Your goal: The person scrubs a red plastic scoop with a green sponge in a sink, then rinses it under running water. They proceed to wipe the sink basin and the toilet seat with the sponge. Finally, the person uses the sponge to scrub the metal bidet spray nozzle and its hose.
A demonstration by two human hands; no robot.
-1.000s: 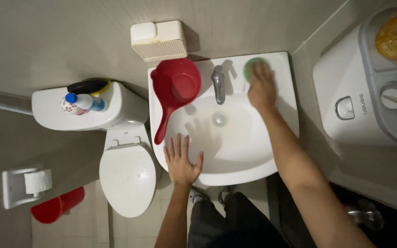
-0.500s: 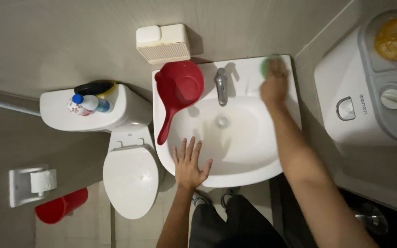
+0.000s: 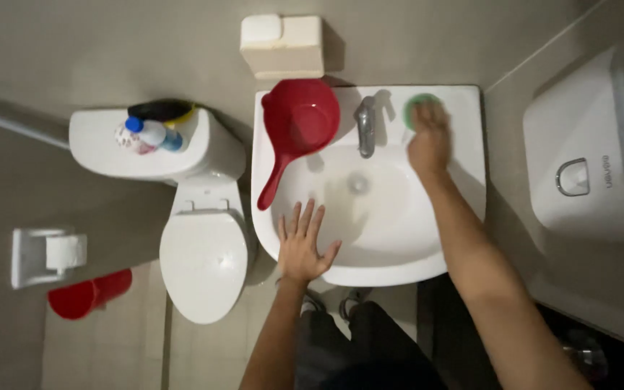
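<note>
So the right hand (image 3: 430,141) was pressing a green scrub pad (image 3: 419,106) flat on the sink's (image 3: 464,188) far right corner, just right of the tap (image 3: 365,126) — fingers curled over it, though blur hid the exact grip. Left hand (image 3: 303,247) sat with fingers spread on the near rim, looked like bracing. A red dipper (image 3: 299,124) rested across the far left ledge. Compared with a second ago, the pad hand had barely moved — the left one slid slightly along the rim.

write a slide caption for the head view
Right hand presses a green sponge on the white sink rim while the left hand lies flat on its front edge.
</note>
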